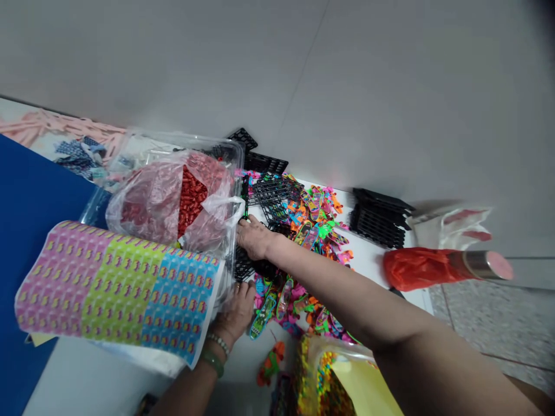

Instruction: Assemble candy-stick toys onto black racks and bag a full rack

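Observation:
My right hand reaches across to the side of a clear plastic bin, its fingers bent down among black slotted plastic racks. What its fingertips hold, if anything, is hidden. Lower down, my left hand lies with fingers stretched out, between the bin and the near edge of a heap of small colourful plastic toys. A green toy skateboard lies just right of its fingers. More toy skateboards are spread through the heap, under and beyond my right forearm.
Left, the clear bin carries a bag of small red pieces; a sticker sheet overlaps it. Black racks and a red bag around a metal-topped bottle stand right. A bag of yellow pieces sits at front.

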A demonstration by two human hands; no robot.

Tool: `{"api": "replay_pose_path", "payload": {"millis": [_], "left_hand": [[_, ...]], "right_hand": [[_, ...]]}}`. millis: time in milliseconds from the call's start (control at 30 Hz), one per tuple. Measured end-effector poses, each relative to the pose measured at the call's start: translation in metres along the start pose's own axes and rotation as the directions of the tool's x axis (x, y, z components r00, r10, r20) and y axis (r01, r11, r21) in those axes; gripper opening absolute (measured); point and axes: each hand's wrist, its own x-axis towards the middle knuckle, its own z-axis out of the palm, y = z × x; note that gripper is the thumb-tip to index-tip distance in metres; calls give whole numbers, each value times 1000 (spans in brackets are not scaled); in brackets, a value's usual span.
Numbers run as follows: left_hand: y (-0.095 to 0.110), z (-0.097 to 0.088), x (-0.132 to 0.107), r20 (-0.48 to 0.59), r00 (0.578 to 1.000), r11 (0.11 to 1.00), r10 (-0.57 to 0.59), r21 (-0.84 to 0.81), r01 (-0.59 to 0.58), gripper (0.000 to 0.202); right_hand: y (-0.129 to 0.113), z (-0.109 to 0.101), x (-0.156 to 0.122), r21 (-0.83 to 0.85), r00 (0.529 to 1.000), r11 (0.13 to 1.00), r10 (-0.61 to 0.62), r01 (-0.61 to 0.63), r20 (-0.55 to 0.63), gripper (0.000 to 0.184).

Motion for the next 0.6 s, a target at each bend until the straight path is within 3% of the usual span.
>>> {"api": "replay_pose_path", "payload": {"millis": [167, 300, 467, 533, 600], "left_hand": [[0, 2, 0, -8, 1000, 1000, -1, 0, 1, 36], [-1, 0, 0, 9, 1000, 1000, 10, 17, -10, 36], [-1, -1, 0, 9, 1000, 1000, 30, 9, -30, 36], [-1, 0, 0, -2, 999, 999, 34, 7, -34, 36], [-1, 0, 0, -12, 1000, 1000, 27, 11, -27, 35]], "right_hand": [[-11, -9, -3, 32, 994, 999, 33, -37, 104, 30], [-6, -25, -17, 207, 971, 967, 103, -149, 217, 36], [36, -57, -36, 385, 929, 853, 272, -353, 249, 37], [45, -53, -33, 427, 900, 803, 294, -415, 320, 34], [44, -37, -24, 538, 867, 679, 379, -499, 324, 29]]}}
